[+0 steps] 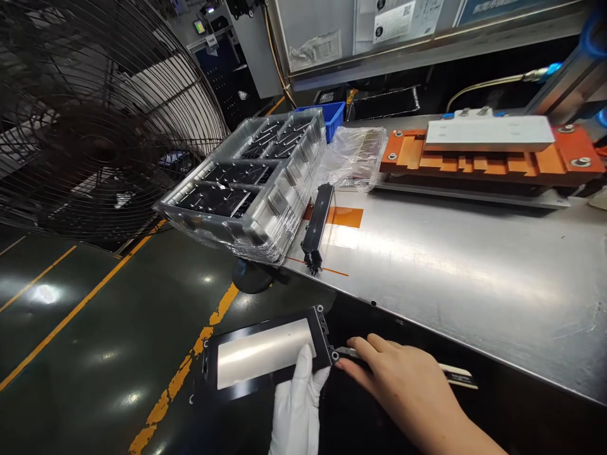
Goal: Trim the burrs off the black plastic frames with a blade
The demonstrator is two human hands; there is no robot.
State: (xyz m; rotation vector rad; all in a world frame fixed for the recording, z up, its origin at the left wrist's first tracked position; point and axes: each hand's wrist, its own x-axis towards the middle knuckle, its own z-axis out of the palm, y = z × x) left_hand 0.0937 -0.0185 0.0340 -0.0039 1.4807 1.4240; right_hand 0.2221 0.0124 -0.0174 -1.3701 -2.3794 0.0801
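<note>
My left hand [298, 404], in a white glove, grips a flat black rectangular panel [263, 354] by its lower right edge, with the thumb resting on top. A silvery window fills most of the panel's face, and small ring-shaped lugs stick out at its corners. Bare and closed, my right hand [410, 382] holds a utility knife [459, 376] whose pale handle shows behind the fingers. The blade end is at the panel's right corner lug; whether it touches there I cannot tell. The panel is held in the air in front of the bench.
A metal bench [450, 265] runs to the right. On it stand a black bar-shaped part [317, 227], an orange fixture [408, 151] with a white block, and stacked clear trays [279, 196] holding black parts. A large caged fan [104, 139] stands left; a blue bin [335, 119] sits behind.
</note>
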